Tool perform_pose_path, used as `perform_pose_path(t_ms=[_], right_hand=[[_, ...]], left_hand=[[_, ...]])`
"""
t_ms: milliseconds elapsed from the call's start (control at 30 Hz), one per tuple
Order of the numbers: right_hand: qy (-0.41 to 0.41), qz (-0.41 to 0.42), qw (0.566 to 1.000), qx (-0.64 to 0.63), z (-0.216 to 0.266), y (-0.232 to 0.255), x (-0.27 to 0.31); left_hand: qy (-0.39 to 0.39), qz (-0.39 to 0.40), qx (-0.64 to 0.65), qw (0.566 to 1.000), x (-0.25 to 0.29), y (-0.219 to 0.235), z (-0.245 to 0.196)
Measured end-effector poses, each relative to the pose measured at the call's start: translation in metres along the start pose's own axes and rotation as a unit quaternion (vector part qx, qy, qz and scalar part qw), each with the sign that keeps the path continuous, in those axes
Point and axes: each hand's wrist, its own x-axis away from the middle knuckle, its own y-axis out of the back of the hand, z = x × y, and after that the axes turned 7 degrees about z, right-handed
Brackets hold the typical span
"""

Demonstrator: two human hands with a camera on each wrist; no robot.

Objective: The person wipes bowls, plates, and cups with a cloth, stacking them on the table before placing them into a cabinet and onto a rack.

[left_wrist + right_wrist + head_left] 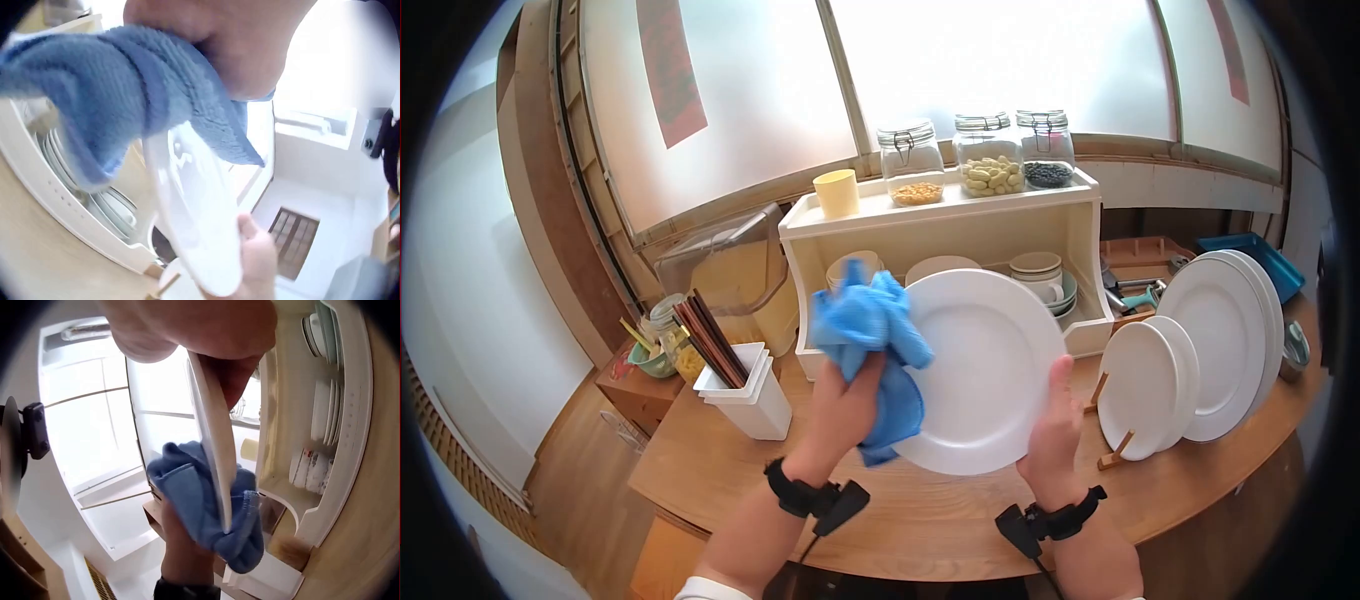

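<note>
A white plate [980, 375] is held up above the table, its face toward the head camera. My right hand [1055, 435] grips its right edge, thumb on the front rim; the right wrist view shows the plate [215, 437] edge-on under that hand [200, 331]. At the plate's left edge my left hand [845, 405] holds a bunched blue cloth [865, 325]. In the right wrist view the cloth [194, 494] lies on both sides of the rim. The left wrist view shows the cloth [144, 87] hanging below my left hand [231, 37], covering its fingertips.
White plates [1215, 345] stand in a wooden rack at the right. Behind is a cream shelf [960, 225] with bowls and cups inside, and glass jars [990, 160] and a yellow cup [836, 193] on top. A white holder [750, 400] with chopsticks stands at the left.
</note>
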Motion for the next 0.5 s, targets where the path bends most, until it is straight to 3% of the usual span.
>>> perform_pose_path(t_ms=[33, 100, 200, 267, 333, 433, 500], right_hand=[[0.001, 0.0, 1.0, 0.0, 0.003, -0.003, -0.001], [0.041, -0.084, 0.993, -0.07, 0.011, -0.011, -0.003], [0.035, -0.076, 0.99, -0.114, 0.012, -0.009, -0.003], [0.034, -0.07, 0.987, -0.138, 0.004, -0.012, -0.001], [0.035, -0.066, 0.984, -0.162, -0.002, -0.017, 0.005], [0.03, -0.021, 0.986, -0.162, -0.006, -0.023, 0.01], [0.028, 0.054, 0.984, -0.167, -0.001, -0.019, 0.007]], left_hand=[[-0.007, -0.027, 0.136, 0.99, 0.008, -0.01, 0.002], [-0.016, -0.088, 0.211, 0.973, 0.032, -0.042, 0.023], [0.056, -0.11, 0.245, 0.962, 0.067, -0.081, 0.02], [0.109, -0.068, 0.45, 0.884, 0.072, -0.092, 0.015], [0.11, -0.097, 0.465, 0.873, 0.066, -0.089, 0.016], [0.039, -0.092, 0.324, 0.941, 0.041, -0.049, 0.028], [0.028, -0.079, 0.251, 0.964, 0.026, -0.019, 0.032]])
